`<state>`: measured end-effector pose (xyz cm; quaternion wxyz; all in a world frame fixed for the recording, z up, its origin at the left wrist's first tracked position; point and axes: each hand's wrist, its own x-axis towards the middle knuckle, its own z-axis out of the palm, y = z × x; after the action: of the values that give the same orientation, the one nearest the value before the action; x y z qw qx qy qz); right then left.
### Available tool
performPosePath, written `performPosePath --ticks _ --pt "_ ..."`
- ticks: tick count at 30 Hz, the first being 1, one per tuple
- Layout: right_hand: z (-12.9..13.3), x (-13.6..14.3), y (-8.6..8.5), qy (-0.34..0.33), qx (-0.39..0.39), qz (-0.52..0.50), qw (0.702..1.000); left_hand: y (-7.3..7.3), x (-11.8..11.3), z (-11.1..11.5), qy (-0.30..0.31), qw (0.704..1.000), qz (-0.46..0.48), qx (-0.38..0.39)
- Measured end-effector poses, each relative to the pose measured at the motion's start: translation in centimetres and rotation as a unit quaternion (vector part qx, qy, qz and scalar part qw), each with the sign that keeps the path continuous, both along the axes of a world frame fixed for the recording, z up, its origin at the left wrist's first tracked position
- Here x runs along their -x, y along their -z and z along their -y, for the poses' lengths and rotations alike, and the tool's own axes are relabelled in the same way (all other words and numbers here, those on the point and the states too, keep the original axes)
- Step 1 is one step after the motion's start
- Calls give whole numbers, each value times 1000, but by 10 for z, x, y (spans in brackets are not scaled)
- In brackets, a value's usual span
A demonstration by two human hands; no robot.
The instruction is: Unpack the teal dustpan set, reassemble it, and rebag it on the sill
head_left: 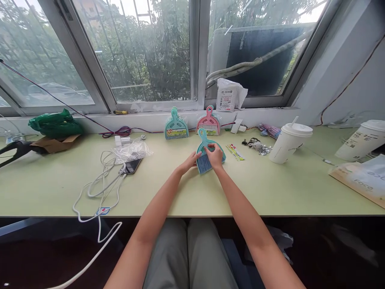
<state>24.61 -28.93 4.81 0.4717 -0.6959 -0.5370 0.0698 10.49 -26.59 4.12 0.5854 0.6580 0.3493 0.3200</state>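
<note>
A small teal hand brush [203, 163] with blue bristles lies against a teal dustpan [221, 147], tilted in front of me above the table. At its left edge, my left hand [190, 161] grips with the thumb in front and the fingers partly hidden. My right hand [214, 155] is closed over the brush's right side, where the dustpan sticks out behind; the fingertips partly cover both. Just to the right lies a loose printed card label [235, 152]. Behind stand a labelled teal dustpan set [176, 125] and a labelled pink one [208, 122], both in clear wrap.
A phone [132, 165], white cables [104, 176] and crumpled plastic [132, 149] lie to the left. Keys [261, 147], a white lidded cup [287, 142] and a tissue pack [362, 176] are on the right. The table's front edge [192, 216] runs above my lap.
</note>
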Motion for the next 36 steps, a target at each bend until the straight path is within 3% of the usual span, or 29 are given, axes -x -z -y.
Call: performPosePath --ticks 1,3,5,7,9,12,15,18,20,24,33,36 --pt "-1 -5 0 -11 -6 -8 1000 1 -1 1 21 999 22 14" --pt "-1 -20 2 16 -12 0 1000 3 1 0 -22 999 44 15" --pt "0 -39 9 116 -7 42 992 4 9 -5 -88 995 45 25" --pt "2 -57 17 183 57 89 977 5 20 -13 -130 989 53 40" --pt "2 -68 26 159 164 118 966 6 31 -24 -165 982 68 55" --pt "0 -65 31 33 240 153 958 10 44 -38 -231 967 82 63" --pt "-2 -44 29 -70 178 191 963 13 55 -47 -278 956 79 44" --pt "-1 -21 27 -58 116 210 969 15 65 -52 -310 947 80 32" --pt "-1 -12 28 -61 121 216 967 17 70 -55 -326 940 91 41" --pt "-4 -6 31 -165 155 210 951 18 73 -56 -329 935 119 60" --pt "-4 -8 36 -129 195 208 950 15 65 -51 -297 945 125 64" --pt "-5 -14 30 -90 187 149 967 15 63 -50 -288 948 117 66"
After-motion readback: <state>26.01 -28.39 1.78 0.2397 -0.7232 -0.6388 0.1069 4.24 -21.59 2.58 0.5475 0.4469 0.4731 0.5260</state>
